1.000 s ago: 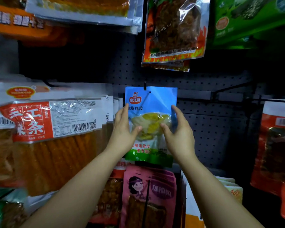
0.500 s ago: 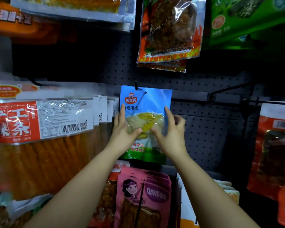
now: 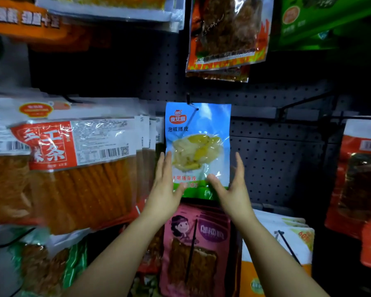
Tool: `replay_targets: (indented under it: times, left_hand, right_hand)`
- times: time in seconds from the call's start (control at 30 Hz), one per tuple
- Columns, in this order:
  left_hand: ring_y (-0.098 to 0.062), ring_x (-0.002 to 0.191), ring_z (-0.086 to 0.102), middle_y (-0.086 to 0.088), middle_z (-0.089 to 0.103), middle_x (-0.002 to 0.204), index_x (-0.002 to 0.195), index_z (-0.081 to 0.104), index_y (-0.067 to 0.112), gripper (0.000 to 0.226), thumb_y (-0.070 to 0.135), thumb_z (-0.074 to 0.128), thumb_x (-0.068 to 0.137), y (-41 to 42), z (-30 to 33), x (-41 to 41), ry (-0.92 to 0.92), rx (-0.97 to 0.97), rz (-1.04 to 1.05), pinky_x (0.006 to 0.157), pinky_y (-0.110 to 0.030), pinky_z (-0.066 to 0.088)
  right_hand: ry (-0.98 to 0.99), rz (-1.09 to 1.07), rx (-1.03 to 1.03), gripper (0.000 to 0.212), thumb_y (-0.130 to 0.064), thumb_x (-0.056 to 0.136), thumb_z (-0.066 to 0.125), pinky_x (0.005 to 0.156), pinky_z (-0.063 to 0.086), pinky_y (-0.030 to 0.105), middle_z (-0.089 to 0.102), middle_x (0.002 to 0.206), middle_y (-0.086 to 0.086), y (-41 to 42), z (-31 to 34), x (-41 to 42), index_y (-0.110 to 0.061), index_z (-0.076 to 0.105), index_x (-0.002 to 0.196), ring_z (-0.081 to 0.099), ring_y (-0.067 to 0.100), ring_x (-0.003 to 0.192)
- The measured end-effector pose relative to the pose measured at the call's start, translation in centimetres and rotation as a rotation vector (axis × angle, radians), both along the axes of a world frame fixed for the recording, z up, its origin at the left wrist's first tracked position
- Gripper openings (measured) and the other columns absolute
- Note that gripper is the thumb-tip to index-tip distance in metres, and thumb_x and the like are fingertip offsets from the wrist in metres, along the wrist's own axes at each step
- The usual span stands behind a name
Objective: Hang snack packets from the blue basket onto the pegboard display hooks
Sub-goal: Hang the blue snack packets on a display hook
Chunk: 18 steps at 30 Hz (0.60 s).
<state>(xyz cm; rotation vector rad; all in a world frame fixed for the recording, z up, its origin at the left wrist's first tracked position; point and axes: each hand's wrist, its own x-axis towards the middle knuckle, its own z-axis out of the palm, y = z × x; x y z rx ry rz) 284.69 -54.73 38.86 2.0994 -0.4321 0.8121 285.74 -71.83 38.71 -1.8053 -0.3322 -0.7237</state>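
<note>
A blue and green snack packet with yellow pieces behind a clear window hangs on a black hook of the dark pegboard. My left hand is at the packet's lower left edge with its fingers straight. My right hand is at the lower right corner, fingers straight, its thumb lying over the packet's front. Neither hand grips the packet. The blue basket is out of view.
Large orange packets hang close on the left. Pink packets and white ones hang just below. A red-brown packet hangs above, green ones top right, red ones far right. An empty hook juts out right of the blue packet.
Both hands let go of the blue packet and slid down to its lower edge, fingers spreading straight. The packet now hangs on the hook by itself.
</note>
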Motion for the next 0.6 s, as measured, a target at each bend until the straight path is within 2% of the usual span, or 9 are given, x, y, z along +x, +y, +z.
replay_targets:
  times: [0.03,0.1,0.17,0.23,0.27,0.33,0.37,0.47,0.6]
  left_hand:
    - [-0.009,0.143,0.011,0.009,-0.012,0.158,0.147,-0.002,0.034,0.08,0.026,0.056,0.093,0.1,-0.4,-1.0,0.002,-0.014,0.001,0.107,-0.022,0.016]
    - [-0.004,0.14,0.012,0.012,-0.007,0.158,0.149,0.008,0.032,0.075,0.028,0.057,0.092,0.4,-0.9,-3.3,-0.02,-0.056,0.016,0.11,-0.027,0.021]
    - [0.002,0.133,0.021,0.007,0.017,0.153,0.143,0.03,0.028,0.061,0.022,0.06,0.09,0.7,-1.3,-5.8,-0.09,-0.118,0.027,0.109,-0.02,0.021]
    - [0.008,0.115,0.042,0.01,0.043,0.131,0.122,0.048,0.031,0.041,0.014,0.061,0.088,0.6,-1.7,-8.4,-0.093,-0.224,-0.053,0.1,-0.012,0.033]
    - [0.01,0.103,0.05,0.012,0.052,0.12,0.112,0.052,0.033,0.034,0.011,0.06,0.088,0.4,-2.1,-9.9,-0.047,-0.289,-0.138,0.091,-0.009,0.04]
    - [0.01,0.088,0.058,0.013,0.062,0.101,0.1,0.057,0.033,0.027,0.008,0.059,0.089,-0.6,-3.4,-12.6,0.076,-0.375,-0.325,0.076,-0.005,0.044]
    - [0.007,0.085,0.059,0.012,0.065,0.094,0.096,0.06,0.033,0.024,0.01,0.059,0.09,-1.3,-4.3,-13.7,0.122,-0.379,-0.4,0.073,-0.005,0.044]
    - [0.003,0.082,0.061,0.012,0.067,0.088,0.091,0.063,0.035,0.016,0.02,0.059,0.088,-4.1,-7.8,-16.6,0.237,-0.357,-0.597,0.07,-0.008,0.046]
    - [0.001,0.077,0.062,0.019,0.066,0.082,0.088,0.063,0.045,0.019,0.028,0.056,0.082,-8.8,-14.5,-19.6,0.458,-0.297,-0.684,0.069,-0.013,0.047]
  right_hand:
    - [-0.003,-0.031,0.031,0.091,-0.056,0.076,0.063,0.109,0.033,0.034,0.031,0.153,-0.007,-0.1,-0.4,-0.8,-0.039,0.011,0.149,0.032,0.009,0.138]
    - [-0.035,-0.125,0.063,0.077,-0.049,0.081,0.063,0.104,0.034,0.028,0.036,0.142,-0.008,-0.3,-1.0,-2.7,-0.033,0.026,0.146,0.035,0.004,0.128]
    - [-0.047,-0.206,0.087,0.051,-0.039,0.088,0.063,0.092,0.038,0.023,0.042,0.128,-0.009,-0.6,-1.8,-5.0,-0.034,0.041,0.134,0.045,-0.003,0.109]
    - [-0.022,-0.211,0.148,0.025,-0.032,0.091,0.062,0.08,0.044,0.018,0.052,0.116,-0.011,-1.0,-3.0,-7.9,-0.039,0.051,0.112,0.053,-0.006,0.094]
    - [-0.006,-0.196,0.193,0.018,-0.028,0.091,0.062,0.077,0.047,0.02,0.058,0.11,-0.01,-1.3,-3.9,-9.6,-0.039,0.056,0.103,0.058,-0.004,0.091]
    - [0.013,-0.183,0.275,0.013,-0.021,0.091,0.062,0.072,0.053,0.024,0.068,0.095,-0.004,-1.9,-5.7,-13.3,-0.033,0.063,0.095,0.065,0.009,0.083]
    - [0.025,-0.183,0.305,0.011,-0.018,0.091,0.062,0.066,0.053,0.02,0.07,0.088,-0.004,-2.3,-6.8,-15.2,-0.027,0.065,0.094,0.067,0.01,0.077]
    - [0.083,-0.227,0.349,0.012,-0.01,0.091,0.059,0.056,0.048,0.011,0.07,0.07,-0.008,-4.6,-10.6,-20.9,-0.019,0.066,0.091,0.062,0.001,0.057]
    - [0.225,-0.418,0.356,0.017,-0.006,0.091,0.058,0.056,0.046,0.012,0.067,0.064,-0.008,-9.4,-17.1,-29.6,-0.021,0.067,0.087,0.055,0.0,0.054]
